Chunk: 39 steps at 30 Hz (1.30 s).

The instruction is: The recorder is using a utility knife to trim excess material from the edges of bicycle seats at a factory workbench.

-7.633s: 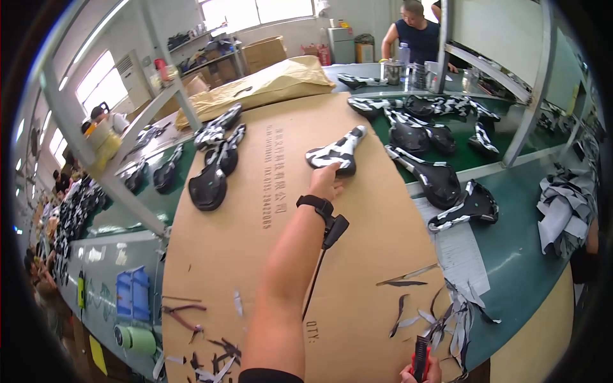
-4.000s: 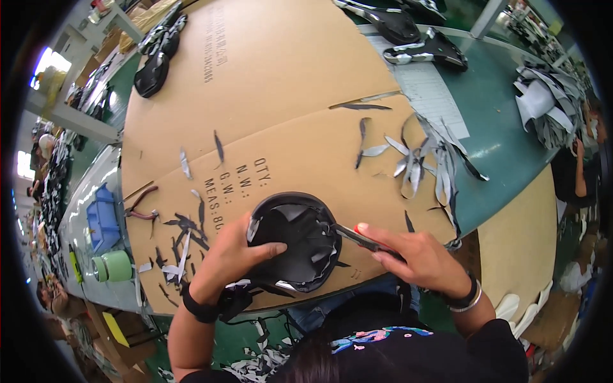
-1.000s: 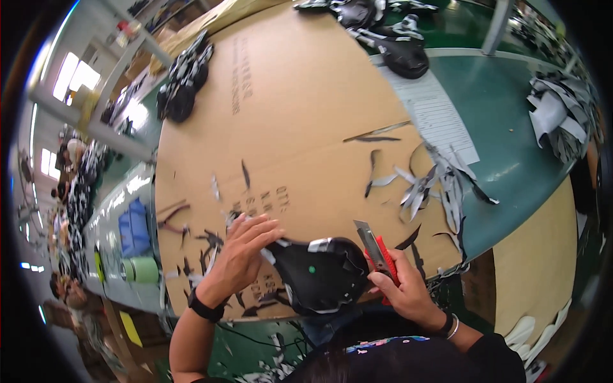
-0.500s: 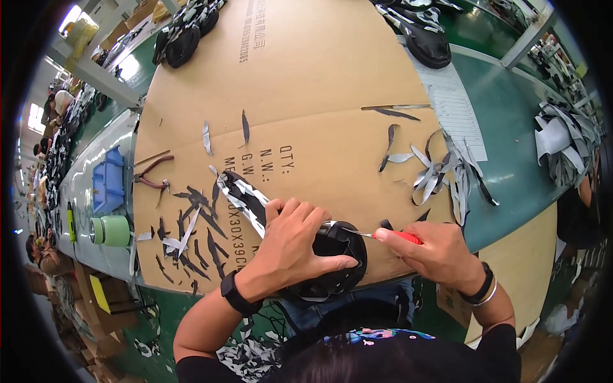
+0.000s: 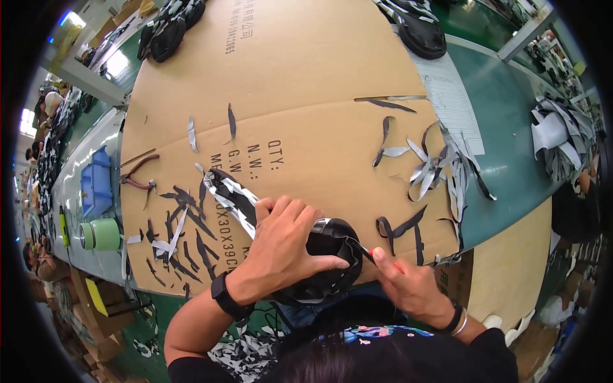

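A black shoe upper [image 5: 332, 242] with white and grey strips along its side lies at the near edge of the cardboard, its narrow end pointing far left. My left hand [image 5: 285, 239] grips its middle, fingers over the top and thumb pressed on the dark opening. Close to its right rim, my right hand [image 5: 408, 284] is closed around a red-handled tool [image 5: 397, 265]. The tool's thin metal end [image 5: 366, 251] meets the upper's edge; my fingers hide most of the handle, so its exact kind is unclear.
The cardboard sheet [image 5: 319, 76] covers the table. Dark scraps [image 5: 185, 236] lie left, near pliers [image 5: 137, 175], a green jar [image 5: 102, 234] and a blue bin [image 5: 96, 182]. More strips [image 5: 428, 166] lie right. Other black shoe pieces [image 5: 418, 35] sit at the far side.
My right hand and the red-handled tool have moved nearer and slightly left along the upper's rim, and the tool is tilted more. Dark strips at the right are now uncovered. The whole view has shifted slightly.
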Tool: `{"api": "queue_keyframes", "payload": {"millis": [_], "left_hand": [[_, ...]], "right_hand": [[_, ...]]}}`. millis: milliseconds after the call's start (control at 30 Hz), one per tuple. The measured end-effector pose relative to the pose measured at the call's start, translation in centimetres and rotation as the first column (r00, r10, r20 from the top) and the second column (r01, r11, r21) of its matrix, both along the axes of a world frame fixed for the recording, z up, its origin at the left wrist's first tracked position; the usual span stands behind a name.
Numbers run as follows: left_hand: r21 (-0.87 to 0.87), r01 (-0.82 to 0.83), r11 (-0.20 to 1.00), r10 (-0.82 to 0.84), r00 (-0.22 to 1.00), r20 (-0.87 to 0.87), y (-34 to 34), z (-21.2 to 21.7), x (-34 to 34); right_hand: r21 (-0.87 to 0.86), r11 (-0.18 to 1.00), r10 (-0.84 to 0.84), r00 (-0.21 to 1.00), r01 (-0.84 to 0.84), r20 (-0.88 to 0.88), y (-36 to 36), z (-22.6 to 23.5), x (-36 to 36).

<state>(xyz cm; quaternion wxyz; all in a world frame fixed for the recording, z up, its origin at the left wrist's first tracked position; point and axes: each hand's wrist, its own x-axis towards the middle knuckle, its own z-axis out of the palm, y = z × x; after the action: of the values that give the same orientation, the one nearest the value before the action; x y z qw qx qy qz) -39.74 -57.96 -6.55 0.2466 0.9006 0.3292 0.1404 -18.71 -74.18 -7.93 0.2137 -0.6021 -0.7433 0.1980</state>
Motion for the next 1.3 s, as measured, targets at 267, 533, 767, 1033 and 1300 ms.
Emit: {"api": "queue_keyframes", "payload": {"millis": [267, 533, 767, 1033, 1300], "left_hand": [[0.077, -0.066, 0.995, 0.072, 0.995, -0.075, -1.6, 1.4, 0.0], [0.216, -0.158, 0.963, 0.187, 0.975, -0.122, -4.0, 3.3, 0.8], [0.009, -0.468, 0.884, 0.468, 0.884, 0.004, -4.2, 1.6, 1.5], [0.008, -0.188, 0.982, 0.182, 0.962, 0.205, -1.9, 0.5, 3.2], [-0.006, -0.152, 0.988, 0.15, 0.973, 0.177, -1.4, 1.1, 3.7]], "right_hand": [[-0.157, 0.971, -0.213, 0.956, 0.183, -0.2, -3.0, 2.2, -0.6], [0.143, 0.981, -0.072, 0.928, 0.132, -0.365, 6.3, 1.8, -2.3], [-0.402, 0.911, -0.387, 0.538, 0.094, -0.749, 8.3, 3.4, -0.6], [-0.066, 0.981, -0.193, 0.855, 0.184, -0.481, 6.2, 3.4, 3.1], [-0.127, 0.989, 0.058, 0.995, -0.069, -0.086, 5.2, 3.3, 5.7]]}}
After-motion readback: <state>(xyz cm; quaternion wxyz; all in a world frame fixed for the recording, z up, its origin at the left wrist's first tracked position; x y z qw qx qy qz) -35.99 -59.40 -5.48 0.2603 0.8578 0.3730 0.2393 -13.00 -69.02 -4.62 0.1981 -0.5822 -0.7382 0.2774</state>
